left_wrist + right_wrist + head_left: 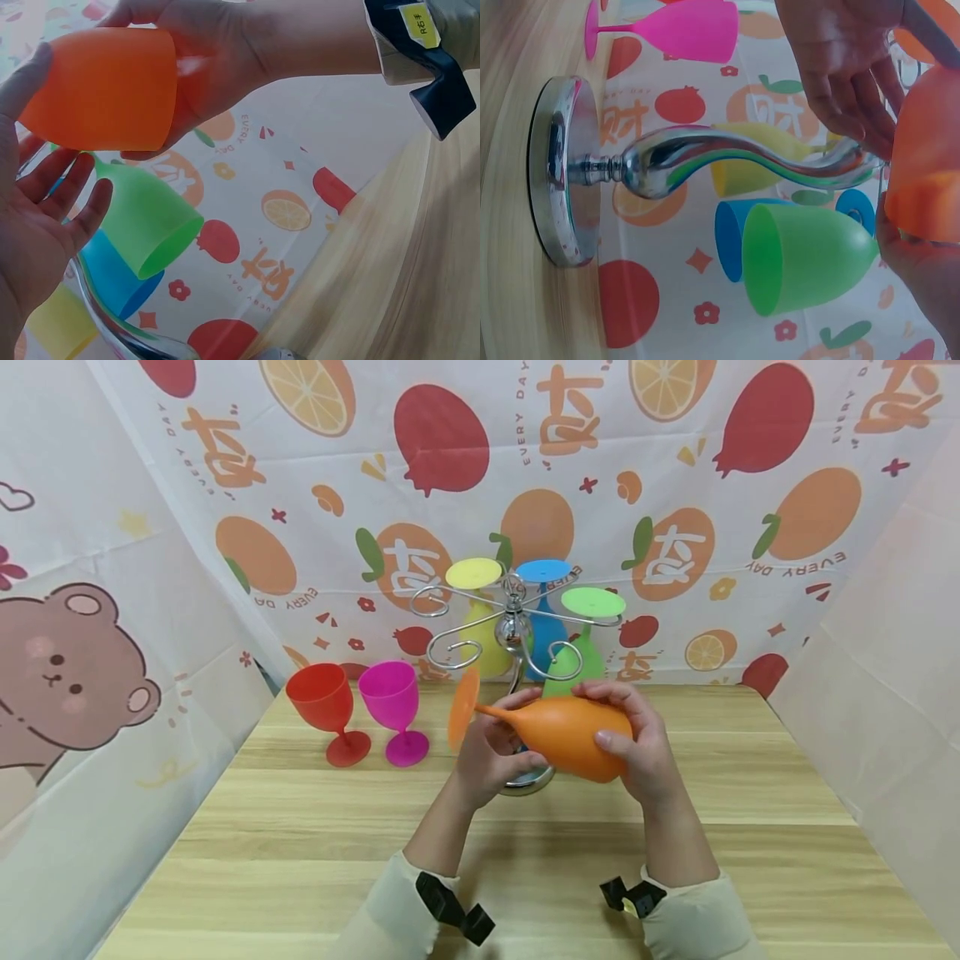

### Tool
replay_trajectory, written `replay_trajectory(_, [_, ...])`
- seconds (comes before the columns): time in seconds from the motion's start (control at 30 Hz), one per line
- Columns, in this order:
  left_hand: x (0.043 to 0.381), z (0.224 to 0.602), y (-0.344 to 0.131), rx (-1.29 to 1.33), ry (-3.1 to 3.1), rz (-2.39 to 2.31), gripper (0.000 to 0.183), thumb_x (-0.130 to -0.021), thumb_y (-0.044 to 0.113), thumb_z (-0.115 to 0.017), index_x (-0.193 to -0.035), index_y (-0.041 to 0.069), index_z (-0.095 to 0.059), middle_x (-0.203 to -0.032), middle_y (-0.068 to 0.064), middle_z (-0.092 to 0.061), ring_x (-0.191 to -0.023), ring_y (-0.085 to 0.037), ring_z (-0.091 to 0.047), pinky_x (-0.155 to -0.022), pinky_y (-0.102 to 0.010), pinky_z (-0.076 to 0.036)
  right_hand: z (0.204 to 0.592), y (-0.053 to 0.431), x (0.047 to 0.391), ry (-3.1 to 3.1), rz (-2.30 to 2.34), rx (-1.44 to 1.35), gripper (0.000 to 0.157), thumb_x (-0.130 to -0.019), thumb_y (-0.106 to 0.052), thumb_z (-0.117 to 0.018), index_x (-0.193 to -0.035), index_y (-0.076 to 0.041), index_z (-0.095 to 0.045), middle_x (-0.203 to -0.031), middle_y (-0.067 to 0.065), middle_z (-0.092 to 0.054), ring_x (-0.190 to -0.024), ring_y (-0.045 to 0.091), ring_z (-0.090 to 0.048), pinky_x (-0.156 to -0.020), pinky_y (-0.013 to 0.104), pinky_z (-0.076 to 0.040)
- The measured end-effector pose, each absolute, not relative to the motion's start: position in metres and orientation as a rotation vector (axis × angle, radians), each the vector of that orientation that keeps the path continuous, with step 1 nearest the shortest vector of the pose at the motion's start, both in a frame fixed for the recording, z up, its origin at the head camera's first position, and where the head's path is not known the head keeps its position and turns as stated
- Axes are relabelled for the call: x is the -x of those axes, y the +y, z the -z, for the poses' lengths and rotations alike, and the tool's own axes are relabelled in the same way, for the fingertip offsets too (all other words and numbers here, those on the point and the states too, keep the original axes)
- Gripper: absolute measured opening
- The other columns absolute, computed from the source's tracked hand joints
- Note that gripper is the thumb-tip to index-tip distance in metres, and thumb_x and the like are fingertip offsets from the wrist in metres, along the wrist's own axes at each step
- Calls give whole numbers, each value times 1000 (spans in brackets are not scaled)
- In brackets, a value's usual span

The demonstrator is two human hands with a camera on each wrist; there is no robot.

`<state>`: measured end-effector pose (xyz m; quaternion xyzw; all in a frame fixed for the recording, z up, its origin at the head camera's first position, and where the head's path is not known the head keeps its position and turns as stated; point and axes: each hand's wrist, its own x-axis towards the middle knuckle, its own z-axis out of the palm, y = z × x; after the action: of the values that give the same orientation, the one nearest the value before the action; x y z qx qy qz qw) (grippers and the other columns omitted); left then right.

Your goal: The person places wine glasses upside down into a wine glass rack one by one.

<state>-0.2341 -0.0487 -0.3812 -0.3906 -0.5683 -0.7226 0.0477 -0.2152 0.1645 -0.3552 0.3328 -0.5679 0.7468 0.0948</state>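
Observation:
Both hands hold an orange goblet (pixel 570 735) lying on its side in the air, its foot to the left and its bowl to the right. My right hand (pixel 651 752) grips the bowl near the rim, thumb in front. The left hand (pixel 480 768) is around the bowl's narrow end by the stem, its thumb along the lower side; several of its fingers spread loosely in the left wrist view. Behind them stands a chrome goblet rack (pixel 513 631) with curled wire arms. Yellow (pixel 486 639), blue (pixel 120 274) and green (pixel 810 259) goblets hang upside down from it by their feet.
A red goblet (pixel 322 697) and a magenta goblet (pixel 390 697) stand upright on the wooden table (pixel 300 852), left of the rack. A fruit-print cloth (pixel 450 510) hangs close behind the rack. The rack's round base (pixel 562 172) sits on the table beneath the hands.

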Motion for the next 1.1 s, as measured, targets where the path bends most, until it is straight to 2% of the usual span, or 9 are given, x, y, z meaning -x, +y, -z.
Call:
replay_trajectory(0.17, [234,381,-49,1144,-1739,2239,89,-78,43,-78,-141,-8,-42,-142,-16,-53,-116,-15,-63,-98,-30,-52,357,170,218,-1731,-2179,-1148,44,-85,-4,-63,-128,-5,-55,-133,10,-57,-122,27,-52,-98,32,-52])
replay_trajectory(0.37, [232,380,-49,1144,-1774,2278,90,-77,43,-79,-143,-4,-41,-140,-14,-54,-117,-16,-60,-98,-28,-52,359,178,220,-1821,-2117,-1232,51,-84,-12,-70,-132,-5,-54,-137,8,-57,-124,28,-51,-97,33,-52])
replay_trajectory(0.57, [233,379,-50,1139,-1700,2318,83,-80,37,-79,-140,-6,-41,-134,-4,-59,-119,-23,-57,-98,-33,-52,361,179,224,-1807,-2122,-1351,55,-85,-8,-72,-135,1,-51,-138,9,-56,-123,27,-54,-99,35,-52])
replay_trajectory(0.7, [232,380,-50,1093,-1716,2316,82,-79,43,-80,-137,-3,-46,-124,2,-64,-116,-18,-58,-97,-31,-51,361,178,225,-1823,-2124,-1372,59,-84,-7,-74,-136,4,-48,-138,9,-56,-123,26,-55,-100,36,-52])
replay_trajectory(0.8, [231,380,-50,1064,-1706,2322,81,-77,48,-80,-135,1,-50,-119,3,-67,-111,-16,-60,-93,-29,-51,361,176,224,-1868,-2111,-1357,65,-83,-8,-76,-138,5,-45,-138,8,-55,-124,25,-54,-100,36,-51])
replay_trajectory(0.93, [230,379,-49,1012,-1710,2324,86,-75,53,-79,-137,0,-49,-119,4,-67,-107,-14,-61,-90,-26,-52,360,173,223,-1953,-2067,-1311,73,-80,-5,-78,-142,3,-42,-138,7,-53,-125,26,-52,-101,37,-51])
replay_trajectory(1.1, [228,377,-48,937,-1765,2322,87,-78,56,-76,-138,0,-48,-121,2,-66,-112,-17,-61,-94,-30,-54,358,168,221,-2027,-2039,-1282,79,-76,3,-79,-143,2,-37,-140,9,-50,-130,30,-48,-106,40,-47])
